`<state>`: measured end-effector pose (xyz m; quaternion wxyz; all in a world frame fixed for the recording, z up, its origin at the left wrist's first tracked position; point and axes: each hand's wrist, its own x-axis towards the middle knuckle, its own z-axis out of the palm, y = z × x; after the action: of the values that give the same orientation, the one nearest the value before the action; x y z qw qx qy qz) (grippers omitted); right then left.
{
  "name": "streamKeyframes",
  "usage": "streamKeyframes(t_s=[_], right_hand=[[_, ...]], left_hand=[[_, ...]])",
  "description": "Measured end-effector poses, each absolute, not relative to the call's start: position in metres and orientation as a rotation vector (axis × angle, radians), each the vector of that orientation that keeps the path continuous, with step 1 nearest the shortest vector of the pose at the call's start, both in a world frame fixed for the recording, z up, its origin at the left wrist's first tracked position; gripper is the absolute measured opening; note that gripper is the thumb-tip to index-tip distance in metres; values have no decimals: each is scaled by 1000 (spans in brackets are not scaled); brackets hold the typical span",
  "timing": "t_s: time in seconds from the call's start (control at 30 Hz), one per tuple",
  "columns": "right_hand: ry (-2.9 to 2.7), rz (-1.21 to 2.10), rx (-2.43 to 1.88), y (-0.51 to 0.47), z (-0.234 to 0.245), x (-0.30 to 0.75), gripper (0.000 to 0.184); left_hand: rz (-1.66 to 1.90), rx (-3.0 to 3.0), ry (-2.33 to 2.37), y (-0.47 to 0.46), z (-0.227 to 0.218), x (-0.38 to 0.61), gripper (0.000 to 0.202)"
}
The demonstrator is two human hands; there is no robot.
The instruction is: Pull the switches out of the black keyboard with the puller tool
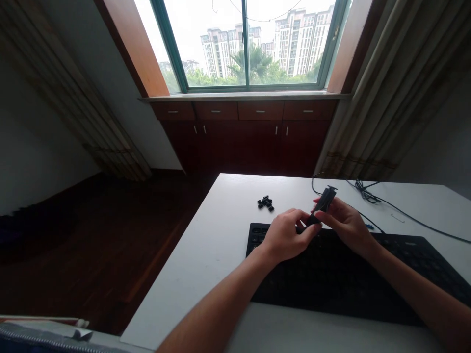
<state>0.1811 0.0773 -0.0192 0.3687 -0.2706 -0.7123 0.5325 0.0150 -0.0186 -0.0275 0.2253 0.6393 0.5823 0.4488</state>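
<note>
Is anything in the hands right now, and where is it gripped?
Yes, a small black object: the left hand holds its lower end, the right hand pinches it just above. Its upper end sticks out free.

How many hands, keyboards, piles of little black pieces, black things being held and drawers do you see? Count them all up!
Hands (left hand, right hand): 2
Keyboard: 1
Pile of small black pieces: 1
Held black object: 1
Drawers: 4
Total: 9
</note>
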Motion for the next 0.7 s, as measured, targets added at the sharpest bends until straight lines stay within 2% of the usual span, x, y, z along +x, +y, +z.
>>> streamKeyframes(t_s=[0.33, 0.5, 0.7], right_hand=[[-1887, 1347, -660, 77, -26, 183, 38], [-1955, 1187, -655, 71, -22, 192, 31], [-2021, 1225, -641, 61, -19, 195, 27]], left_hand=[[1195, 1731, 1554, -19, -26, 12, 33], [1242, 1607, 1462, -18, -21, 7, 31], [1306, 1525, 1433, -17, -21, 7, 39]])
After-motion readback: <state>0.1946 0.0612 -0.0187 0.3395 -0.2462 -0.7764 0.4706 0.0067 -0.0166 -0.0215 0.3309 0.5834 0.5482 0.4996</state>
